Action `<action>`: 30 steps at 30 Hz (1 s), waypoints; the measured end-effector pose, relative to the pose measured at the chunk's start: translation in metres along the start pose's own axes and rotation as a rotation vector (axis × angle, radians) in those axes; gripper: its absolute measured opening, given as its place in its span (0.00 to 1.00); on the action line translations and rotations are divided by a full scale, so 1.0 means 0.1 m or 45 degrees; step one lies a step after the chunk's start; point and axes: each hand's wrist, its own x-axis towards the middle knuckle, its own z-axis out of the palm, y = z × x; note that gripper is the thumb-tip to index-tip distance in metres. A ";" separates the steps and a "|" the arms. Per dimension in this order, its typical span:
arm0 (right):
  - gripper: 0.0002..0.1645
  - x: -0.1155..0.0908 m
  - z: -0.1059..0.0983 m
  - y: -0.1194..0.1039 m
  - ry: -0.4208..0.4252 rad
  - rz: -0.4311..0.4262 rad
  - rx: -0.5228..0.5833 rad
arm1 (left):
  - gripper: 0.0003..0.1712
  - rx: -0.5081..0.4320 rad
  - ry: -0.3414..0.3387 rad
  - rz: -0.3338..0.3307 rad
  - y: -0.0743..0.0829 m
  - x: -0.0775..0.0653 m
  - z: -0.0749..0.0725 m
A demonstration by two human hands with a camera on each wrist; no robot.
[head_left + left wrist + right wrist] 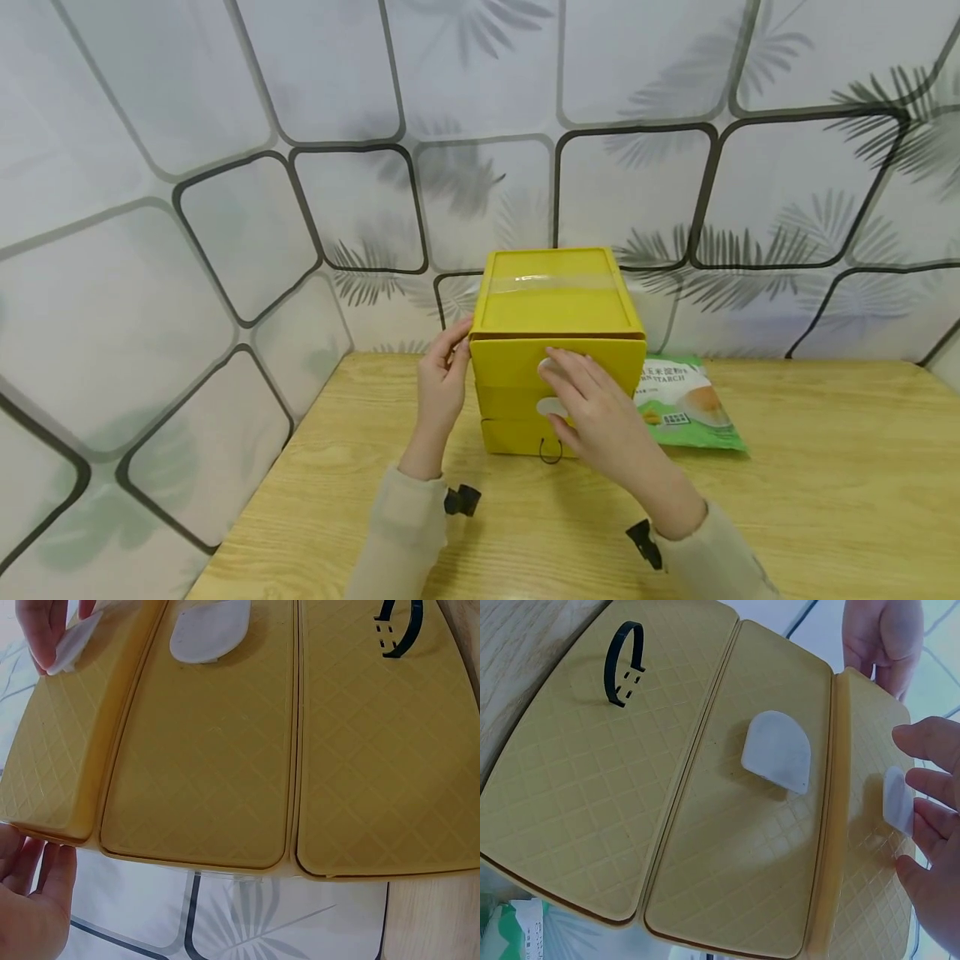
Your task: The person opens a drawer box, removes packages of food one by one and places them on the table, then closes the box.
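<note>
A yellow drawer box (558, 304) with a three-panel front stands on the table. The top drawer (56, 742) juts slightly past the panels below. My right hand (596, 408) is at that drawer, its fingers hooked on the upper white handle (897, 801), which is partly hidden in the head view. A second white handle (776, 752) sits on the middle drawer, and a dark loop handle (622, 664) on the bottom one. At the box's left side, the fingertips of my left hand (444, 379) touch the side near the top drawer's edge.
A green and white cornstarch bag (686, 404) lies behind the box's right side. Clear tape (551, 283) crosses the box top. Patterned cloth (487, 100) hangs behind the wooden table (825, 467). Black straps (462, 500) show by both sleeves.
</note>
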 end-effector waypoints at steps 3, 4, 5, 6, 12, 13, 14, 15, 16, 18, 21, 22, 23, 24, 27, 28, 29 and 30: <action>0.34 0.01 0.01 0.02 -0.012 0.001 0.004 | 0.16 -0.004 0.000 0.009 -0.01 0.00 0.00; 0.34 0.01 0.01 0.02 -0.009 -0.002 0.007 | 0.16 -0.005 0.000 0.010 -0.01 0.01 0.00; 0.34 0.01 0.01 0.03 -0.008 -0.004 0.007 | 0.16 -0.007 -0.002 0.012 -0.01 0.01 0.00; 0.34 0.01 0.02 0.04 -0.001 -0.009 0.006 | 0.16 -0.007 -0.003 0.011 -0.01 0.01 0.00; 0.34 0.01 0.04 0.07 0.020 -0.025 0.025 | 0.15 -0.015 0.004 0.005 0.00 0.02 0.00; 0.34 0.01 0.04 0.07 0.014 -0.020 0.032 | 0.15 -0.014 0.006 -0.001 0.01 0.02 0.00; 0.33 0.01 0.04 0.07 0.009 -0.013 0.039 | 0.15 -0.012 0.007 -0.008 0.01 0.01 0.00; 0.32 0.00 0.04 0.07 0.001 -0.007 0.044 | 0.15 -0.011 0.005 -0.019 0.02 0.00 0.00; 0.32 -0.01 0.04 0.07 -0.005 0.000 0.046 | 0.15 -0.014 0.001 -0.031 0.02 0.00 0.00; 0.29 -0.02 0.03 0.07 -0.007 0.013 0.048 | 0.15 -0.016 -0.008 -0.048 0.03 -0.02 0.00; 0.27 -0.03 0.04 0.07 0.003 0.017 0.045 | 0.15 -0.010 -0.013 -0.056 0.03 -0.02 0.01; 0.27 -0.03 0.04 0.07 0.008 0.018 0.044 | 0.15 -0.009 -0.011 -0.054 0.03 -0.02 0.01; 0.26 -0.04 0.04 0.07 0.011 0.018 0.045 | 0.15 -0.007 -0.010 -0.051 0.03 -0.02 0.01; 0.26 -0.04 0.04 0.07 0.013 0.017 0.045 | 0.15 -0.003 -0.011 -0.046 0.03 -0.02 0.01; 0.25 -0.03 0.04 0.08 0.015 0.017 0.060 | 0.15 -0.006 -0.015 -0.033 0.02 -0.01 0.01; 0.25 -0.02 0.04 0.08 0.014 0.019 0.067 | 0.15 -0.005 -0.015 -0.028 0.02 -0.01 0.00; 0.24 -0.01 0.04 0.07 0.010 0.021 0.076 | 0.15 -0.006 -0.014 -0.021 0.02 -0.01 0.00; 0.25 0.00 0.04 0.07 0.007 0.024 0.087 | 0.15 -0.002 -0.011 -0.015 0.02 0.00 -0.01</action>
